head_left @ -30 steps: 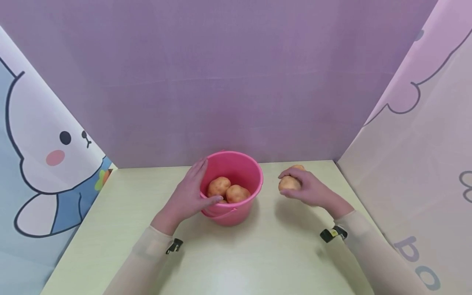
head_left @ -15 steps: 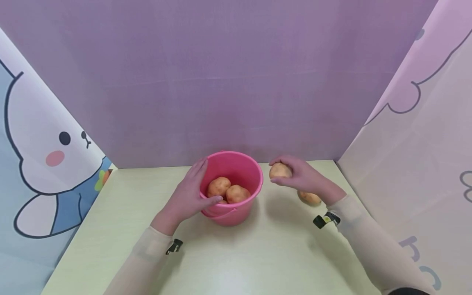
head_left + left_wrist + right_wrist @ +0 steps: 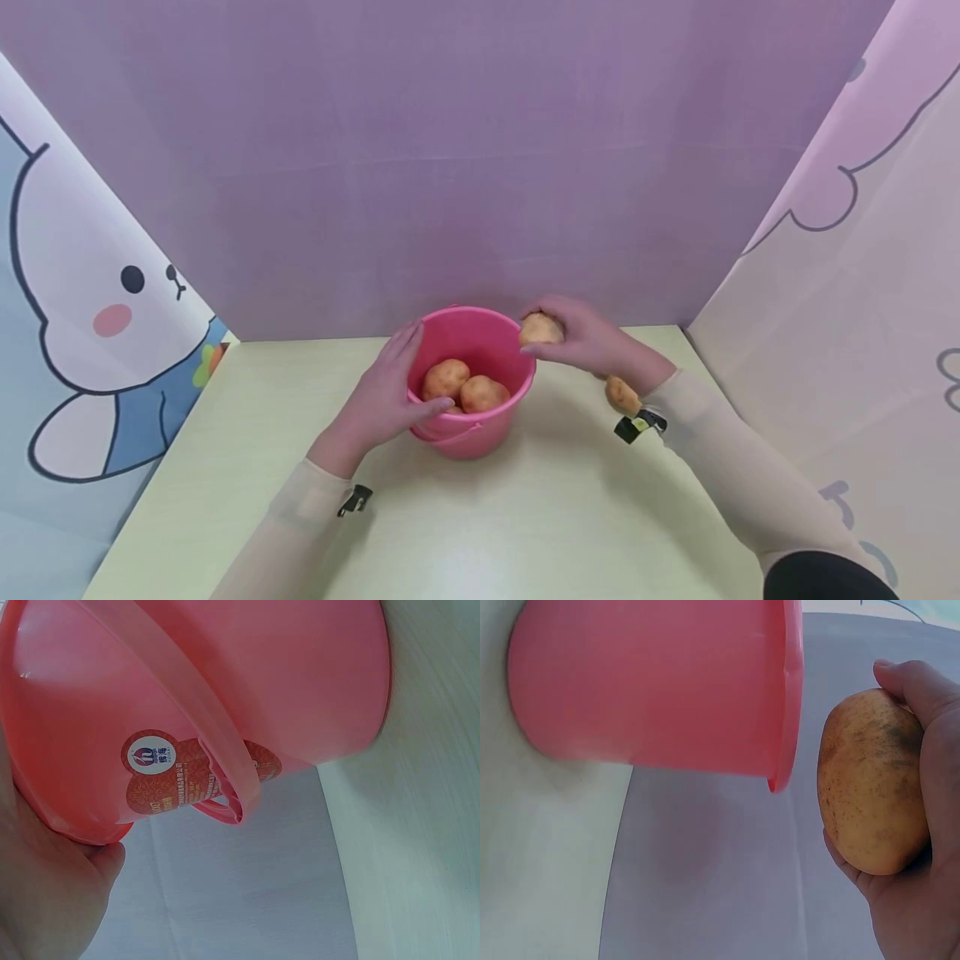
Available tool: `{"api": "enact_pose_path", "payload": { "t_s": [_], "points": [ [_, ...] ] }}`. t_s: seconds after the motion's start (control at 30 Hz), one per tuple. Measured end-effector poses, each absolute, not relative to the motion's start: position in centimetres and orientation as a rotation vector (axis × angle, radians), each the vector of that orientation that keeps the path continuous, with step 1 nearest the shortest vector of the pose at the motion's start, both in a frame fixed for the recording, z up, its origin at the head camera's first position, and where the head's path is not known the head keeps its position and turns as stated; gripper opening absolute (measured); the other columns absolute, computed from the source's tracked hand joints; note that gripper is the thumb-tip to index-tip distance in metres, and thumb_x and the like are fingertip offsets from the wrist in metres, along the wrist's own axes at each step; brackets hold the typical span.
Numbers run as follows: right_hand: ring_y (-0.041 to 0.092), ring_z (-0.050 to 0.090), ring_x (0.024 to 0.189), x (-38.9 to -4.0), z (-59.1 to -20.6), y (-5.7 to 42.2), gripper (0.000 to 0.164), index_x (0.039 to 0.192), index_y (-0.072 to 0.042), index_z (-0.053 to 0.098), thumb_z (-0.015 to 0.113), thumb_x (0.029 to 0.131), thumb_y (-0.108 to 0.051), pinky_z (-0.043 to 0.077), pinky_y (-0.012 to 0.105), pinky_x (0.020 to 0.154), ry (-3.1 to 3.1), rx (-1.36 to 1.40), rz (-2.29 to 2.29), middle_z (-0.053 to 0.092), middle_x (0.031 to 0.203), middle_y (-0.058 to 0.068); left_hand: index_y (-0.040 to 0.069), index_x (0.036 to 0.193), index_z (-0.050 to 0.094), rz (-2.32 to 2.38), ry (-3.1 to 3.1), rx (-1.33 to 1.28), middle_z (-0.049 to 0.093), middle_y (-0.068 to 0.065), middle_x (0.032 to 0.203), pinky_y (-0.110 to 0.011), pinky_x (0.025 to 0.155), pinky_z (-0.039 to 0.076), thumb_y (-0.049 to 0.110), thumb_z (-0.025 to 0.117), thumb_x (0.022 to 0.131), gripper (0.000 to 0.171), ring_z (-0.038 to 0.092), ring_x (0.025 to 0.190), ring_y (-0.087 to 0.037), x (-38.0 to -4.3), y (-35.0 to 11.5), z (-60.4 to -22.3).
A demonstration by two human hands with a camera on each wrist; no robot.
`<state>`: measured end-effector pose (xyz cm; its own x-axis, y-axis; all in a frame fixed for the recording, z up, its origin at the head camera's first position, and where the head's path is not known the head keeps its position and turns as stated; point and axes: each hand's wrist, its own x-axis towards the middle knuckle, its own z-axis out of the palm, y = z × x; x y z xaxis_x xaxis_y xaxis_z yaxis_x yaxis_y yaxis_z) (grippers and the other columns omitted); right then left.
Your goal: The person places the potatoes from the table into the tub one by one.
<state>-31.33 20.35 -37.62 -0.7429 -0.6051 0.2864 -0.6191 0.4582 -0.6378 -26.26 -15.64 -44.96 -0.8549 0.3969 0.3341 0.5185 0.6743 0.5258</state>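
Note:
A pink bucket (image 3: 450, 437) stands upright on the table, with several potatoes (image 3: 485, 394) inside. My left hand (image 3: 382, 400) holds its left rim, thumb over the near edge. In the left wrist view, part of that left hand (image 3: 52, 892) lies against the rim, beside the bucket's handle (image 3: 187, 690). A potato (image 3: 541, 330) is gripped by my right hand (image 3: 588, 337) at the bucket's right rim. In the right wrist view, this potato (image 3: 874, 780) sits just off the rim, between thumb and fingers. Another potato (image 3: 622, 395) rests on the table beneath my right wrist.
The pale table (image 3: 450, 533) ends at a purple back wall (image 3: 480, 167). A panel with a cartoon rabbit (image 3: 82, 275) borders the left side, and a pale printed panel (image 3: 855, 333) the right. Each wrist wears a black strap (image 3: 637, 426).
My right hand has carried its potato left and up to the bucket's rim, uncovering the other potato on the table. My left hand and the bucket have stayed put.

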Motion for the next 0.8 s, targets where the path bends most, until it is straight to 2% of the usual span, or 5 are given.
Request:
{"api": "enact_pose_path", "payload": {
  "t_s": [0.1, 0.3, 0.43, 0.57, 0.8],
  "points": [
    [0.025, 0.067, 0.095, -31.6, -37.5, 19.5, 0.046, 0.132, -0.009, 0.071, 0.091, 0.095, -0.026, 0.064, 0.04, 0.073, -2.671, 1.117, 1.223, 0.069, 0.115, -0.001, 0.004, 0.176, 0.023, -0.94, -2.694, -0.743, 0.021, -0.01, 0.183, -0.066, 0.121, 0.044, 0.071, 0.082, 0.088, 0.126, 0.019, 0.169, -0.034, -26.3, -15.6, -45.0],
    [0.026, 0.067, 0.097, -32.1, -37.0, 17.9, 0.049, 0.133, -0.015, 0.071, 0.09, 0.095, -0.04, 0.064, 0.043, 0.074, -2.737, 1.035, 1.272, 0.069, 0.115, -0.002, 0.005, 0.176, 0.022, -0.934, -2.698, -0.739, 0.022, -0.01, 0.183, -0.066, 0.117, 0.048, 0.076, 0.08, 0.087, 0.128, 0.02, 0.168, -0.035, -26.4, -15.5, -45.0],
    [0.024, 0.067, 0.1, -32.6, -36.8, 16.8, 0.046, 0.132, -0.015, 0.072, 0.091, 0.095, -0.035, 0.065, 0.041, 0.075, -2.721, 1.088, 1.197, 0.069, 0.116, -0.003, 0.005, 0.176, 0.023, -0.942, -2.688, -0.746, 0.023, -0.01, 0.182, -0.067, 0.116, 0.049, 0.077, 0.079, 0.087, 0.128, 0.022, 0.167, -0.035, -26.5, -15.4, -45.0],
    [0.022, 0.066, 0.101, -33.1, -36.9, 15.6, 0.044, 0.131, -0.01, 0.072, 0.092, 0.094, -0.025, 0.066, 0.038, 0.076, -2.666, 1.185, 1.115, 0.069, 0.117, -0.002, 0.004, 0.176, 0.023, -0.936, -2.679, -0.759, 0.023, -0.01, 0.182, -0.067, 0.118, 0.047, 0.077, 0.079, 0.087, 0.128, 0.022, 0.167, -0.035, -26.6, -15.4, -45.1],
    [0.019, 0.065, 0.104, -33.9, -37.5, 14.1, 0.045, 0.129, -0.013, 0.071, 0.089, 0.096, -0.038, 0.064, 0.033, 0.08, -2.675, 1.14, 1.017, 0.069, 0.118, -0.002, 0.003, 0.176, 0.022, -0.928, -2.678, -0.769, 0.022, -0.011, 0.183, -0.066, 0.123, 0.042, 0.075, 0.08, 0.088, 0.127, 0.02, 0.168, -0.035, -26.6, -15.4, -45.1]
  ]
}}
